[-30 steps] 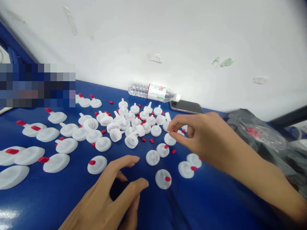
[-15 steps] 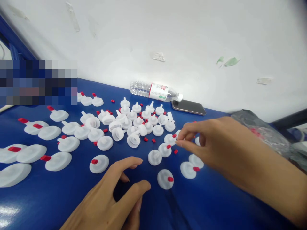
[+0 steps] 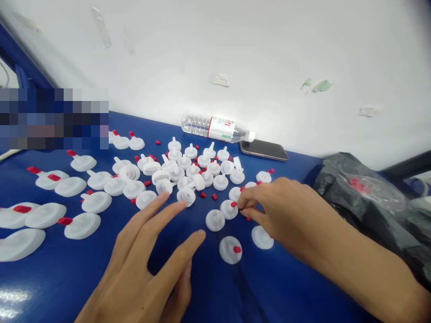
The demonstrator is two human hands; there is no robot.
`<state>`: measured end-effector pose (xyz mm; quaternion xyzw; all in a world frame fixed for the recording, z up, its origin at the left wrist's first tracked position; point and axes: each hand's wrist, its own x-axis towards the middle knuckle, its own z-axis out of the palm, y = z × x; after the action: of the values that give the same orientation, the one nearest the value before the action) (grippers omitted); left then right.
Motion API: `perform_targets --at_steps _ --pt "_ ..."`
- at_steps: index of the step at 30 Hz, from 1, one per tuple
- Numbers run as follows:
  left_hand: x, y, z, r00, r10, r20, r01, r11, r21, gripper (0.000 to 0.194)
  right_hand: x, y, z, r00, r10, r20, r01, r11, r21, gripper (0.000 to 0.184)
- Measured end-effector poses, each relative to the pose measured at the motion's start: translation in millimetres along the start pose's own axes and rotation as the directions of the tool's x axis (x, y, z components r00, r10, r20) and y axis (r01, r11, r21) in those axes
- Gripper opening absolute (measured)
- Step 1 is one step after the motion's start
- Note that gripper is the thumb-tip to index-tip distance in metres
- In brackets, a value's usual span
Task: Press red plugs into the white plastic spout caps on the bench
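Note:
My left hand (image 3: 148,264) is open over the blue table, its fingers spread and reaching toward the near edge of a heap of white round plastic caps with spouts (image 3: 186,196). The fingertips overlap the heap in view; whether they touch it I cannot tell. My right hand (image 3: 269,204) is closed in a pinch beside a white cap with a red tip (image 3: 229,209). What lies between its fingertips is hidden. A small loose red sleeve (image 3: 248,219) shows just under those fingers. Close by are a plain white cap (image 3: 215,220) and a red-tipped cap (image 3: 230,250).
White caps, some red-tipped (image 3: 82,225), spread across the left side. Loose red pieces (image 3: 214,196) lie around the heap. A water bottle (image 3: 222,128) and a phone (image 3: 264,150) lie by the wall. A black plastic bag (image 3: 340,179) sits at right.
My right hand has moved left and down toward the loose red sleeve, uncovering caps behind it. My left hand has spread its fingers and shifted forward toward the heap.

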<state>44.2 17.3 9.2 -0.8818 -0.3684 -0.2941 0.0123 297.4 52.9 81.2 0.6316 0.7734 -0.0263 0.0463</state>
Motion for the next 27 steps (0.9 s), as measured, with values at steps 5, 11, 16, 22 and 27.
perform_targets --at_steps 5,11,16,22,27 --pt "0 -4 7.0 0.993 -0.034 0.115 0.020 0.992 0.125 0.061 -3 1 -7 0.994 0.094 0.064 -0.090 0.994 -0.057 0.010" --pt "-1 -7 9.9 0.985 -0.030 0.173 -0.003 0.982 0.190 0.068 -6 3 -3 0.997 0.032 0.071 -0.029 0.999 -0.046 0.018" --pt "-1 -7 10.5 0.985 -0.039 0.169 0.006 0.981 0.192 0.064 -10 8 5 1.000 -0.010 -0.006 0.010 1.000 -0.028 0.021" --pt "-2 -3 9.5 0.988 -0.038 0.148 0.021 0.993 0.117 0.061 -6 5 1 0.999 0.017 0.045 -0.015 0.999 -0.049 0.026" --pt "0 -2 6.8 0.984 -0.004 0.181 -0.022 0.989 0.145 0.068 -5 6 -1 0.998 0.010 0.054 -0.010 1.000 -0.002 0.029"
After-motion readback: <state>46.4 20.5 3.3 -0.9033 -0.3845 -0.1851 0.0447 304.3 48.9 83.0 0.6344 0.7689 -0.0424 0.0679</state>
